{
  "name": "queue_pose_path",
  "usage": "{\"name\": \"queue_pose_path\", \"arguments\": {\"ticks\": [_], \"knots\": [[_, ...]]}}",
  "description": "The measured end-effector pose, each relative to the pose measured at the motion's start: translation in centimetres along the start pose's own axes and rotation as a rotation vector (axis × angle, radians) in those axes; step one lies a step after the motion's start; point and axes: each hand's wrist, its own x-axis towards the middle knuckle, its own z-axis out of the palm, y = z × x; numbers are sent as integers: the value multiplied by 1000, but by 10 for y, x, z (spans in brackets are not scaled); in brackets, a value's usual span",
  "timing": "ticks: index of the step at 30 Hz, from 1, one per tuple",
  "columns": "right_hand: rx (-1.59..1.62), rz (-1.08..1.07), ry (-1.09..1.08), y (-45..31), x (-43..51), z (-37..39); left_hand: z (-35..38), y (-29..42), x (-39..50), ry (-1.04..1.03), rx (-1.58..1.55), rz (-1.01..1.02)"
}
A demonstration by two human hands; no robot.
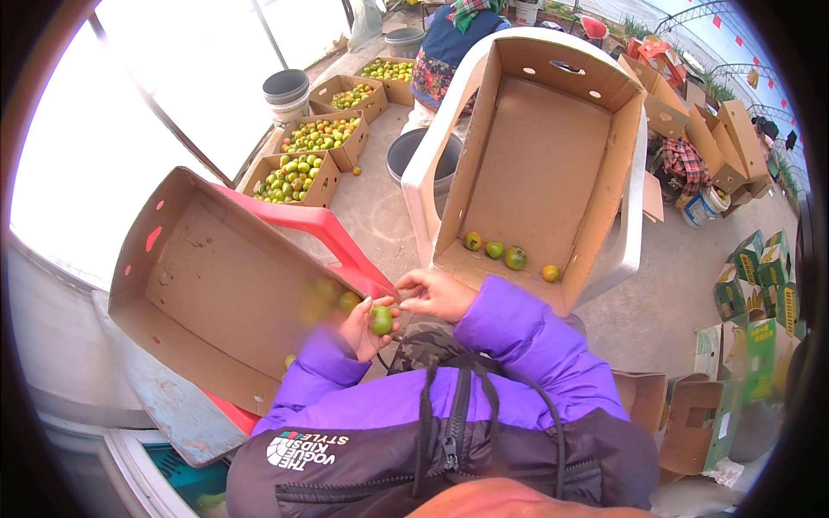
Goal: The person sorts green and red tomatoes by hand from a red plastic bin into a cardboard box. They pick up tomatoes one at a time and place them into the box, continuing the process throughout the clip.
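Observation:
A green tomato (381,320) rests in my left hand (363,329), held by the fingers in front of my lap. Just right of it is my right hand (435,294), its fingers partly bent and apart, with nothing visible in them. On my left, a cardboard box (220,291) leans on a red plastic chair (304,223); a few tomatoes (348,300) lie at its near right side, partly blurred. Ahead to the right, another cardboard box (544,155) sits tilted on a white plastic armchair (414,188). Several green and orange tomatoes (515,258) are gathered along its near end.
Cardboard boxes of tomatoes (291,178) line the floor at the far left, beside stacked buckets (285,94). A grey bucket (405,158) stands behind the white chair. A person (447,58) sits beyond it; another person (686,165) bends at right. Printed cartons (754,278) stand at right.

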Motion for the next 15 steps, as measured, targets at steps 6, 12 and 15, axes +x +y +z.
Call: {"name": "queue_pose_path", "arguments": {"ticks": [6,12,15], "knots": [[-856,470,423,106,-21,-105,-48,14,-20,256,-103,323],[-1071,1088,507,130,-74,-159,-113,7,-19,551,156,531],[-1017,1210,439,104,-84,-150,-159,6,-8,658,568,531]]}}
